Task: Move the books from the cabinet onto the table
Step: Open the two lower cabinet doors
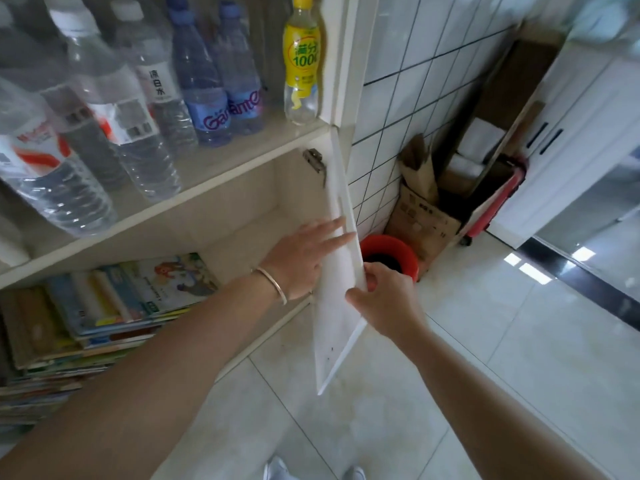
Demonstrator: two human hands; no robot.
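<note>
A stack of colourful books point(104, 313) lies in the lower compartment of the white cabinet point(221, 188), at the lower left. The cabinet door point(341, 306) stands swung open to the right. My left hand point(304, 258) rests flat with straight fingers on the door's inner face. My right hand point(384, 299) grips the door's outer edge, thumb on the near side and fingers curled round the far side. No table is in view.
Several water bottles point(114, 109) and a yellow drink bottle point(300, 60) fill the shelf above the books. A red bucket point(389, 254), cardboard boxes point(426, 216) and a red trolley point(495, 202) crowd the tiled corner to the right. White cupboards stand at the far right.
</note>
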